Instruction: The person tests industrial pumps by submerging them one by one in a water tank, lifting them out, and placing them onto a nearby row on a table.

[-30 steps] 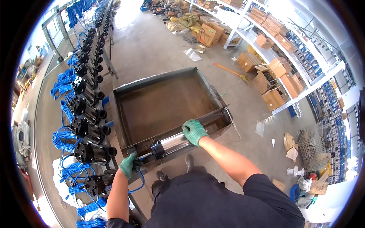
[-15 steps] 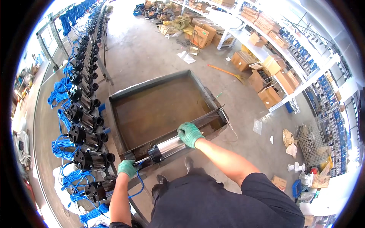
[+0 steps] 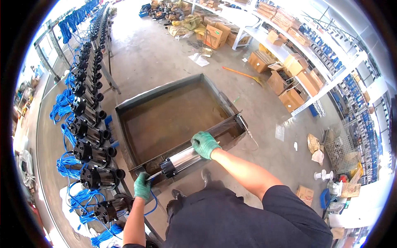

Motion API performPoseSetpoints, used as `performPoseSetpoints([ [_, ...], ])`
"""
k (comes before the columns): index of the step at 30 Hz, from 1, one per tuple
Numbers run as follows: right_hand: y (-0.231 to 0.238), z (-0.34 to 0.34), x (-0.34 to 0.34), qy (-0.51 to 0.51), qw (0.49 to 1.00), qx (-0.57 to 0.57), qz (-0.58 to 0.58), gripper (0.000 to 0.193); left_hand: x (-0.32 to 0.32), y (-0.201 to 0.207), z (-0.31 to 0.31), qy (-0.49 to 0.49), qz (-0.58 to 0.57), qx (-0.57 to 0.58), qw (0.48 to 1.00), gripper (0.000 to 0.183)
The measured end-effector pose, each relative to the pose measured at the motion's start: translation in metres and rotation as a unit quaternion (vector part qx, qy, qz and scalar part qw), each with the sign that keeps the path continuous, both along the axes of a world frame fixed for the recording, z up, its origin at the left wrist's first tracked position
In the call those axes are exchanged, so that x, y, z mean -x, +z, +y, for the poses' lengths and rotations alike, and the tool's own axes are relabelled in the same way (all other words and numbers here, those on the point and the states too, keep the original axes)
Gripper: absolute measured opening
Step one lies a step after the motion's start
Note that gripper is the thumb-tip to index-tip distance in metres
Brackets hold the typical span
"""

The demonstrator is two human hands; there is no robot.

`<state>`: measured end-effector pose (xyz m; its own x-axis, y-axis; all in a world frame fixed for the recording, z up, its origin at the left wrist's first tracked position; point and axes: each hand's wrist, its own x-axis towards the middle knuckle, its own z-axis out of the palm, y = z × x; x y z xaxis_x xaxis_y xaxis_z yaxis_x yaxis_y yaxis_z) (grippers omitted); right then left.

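Observation:
A submersible pump [image 3: 182,160] with a shiny steel body and a black end lies across the near side of a metal water tank [image 3: 131,156]. My right hand [image 3: 204,144], in a green glove, is closed around the far right part of the steel body. My left hand [image 3: 142,187], also green-gloved, is closed on a thin metal rod [image 3: 154,176] pointing at the pump's black end. A blue cable [image 3: 154,203] hangs below the left hand. The glove hides the rod's grip, and I cannot tell whether its tip touches the pump.
Similar pumps with blue cable coils stand along a bench [image 3: 47,165] on the left. Brownish water fills the tank, and a metal fitting [image 3: 244,123] sits at its right corner. Shelves [image 3: 326,93], cardboard boxes [image 3: 259,61] and a broom [image 3: 241,73] are off to the right.
My left hand has shifted slightly right and down and turned more upright on the rod. My right hand keeps its hold on the pump. The whole view has shifted a little.

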<state>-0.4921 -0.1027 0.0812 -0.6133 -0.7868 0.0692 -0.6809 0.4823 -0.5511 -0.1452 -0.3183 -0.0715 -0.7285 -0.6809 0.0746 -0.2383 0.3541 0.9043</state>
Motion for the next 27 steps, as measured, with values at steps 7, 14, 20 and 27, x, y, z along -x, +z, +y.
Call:
performPoseSetpoints([
  [7,-0.006,0.008,0.009,0.003,1.0,-0.009,0.006,0.024,0.022,0.087,-0.001,0.012,-0.262,-0.189,0.946,0.054],
  [14,-0.006,-0.004,0.011,0.028,0.999,0.014,-0.028,0.017,0.007,0.091,-0.001,-0.069,-0.029,-0.466,0.882,0.026],
  [20,-0.02,0.001,0.013,0.033,0.999,0.042,-0.002,0.017,0.0,0.083,0.006,-0.079,-0.109,-0.345,0.929,0.029],
  [27,-0.02,0.006,0.011,0.028,0.999,0.034,-0.002,0.017,0.013,0.109,0.018,-0.045,-0.355,0.091,0.929,0.027],
])
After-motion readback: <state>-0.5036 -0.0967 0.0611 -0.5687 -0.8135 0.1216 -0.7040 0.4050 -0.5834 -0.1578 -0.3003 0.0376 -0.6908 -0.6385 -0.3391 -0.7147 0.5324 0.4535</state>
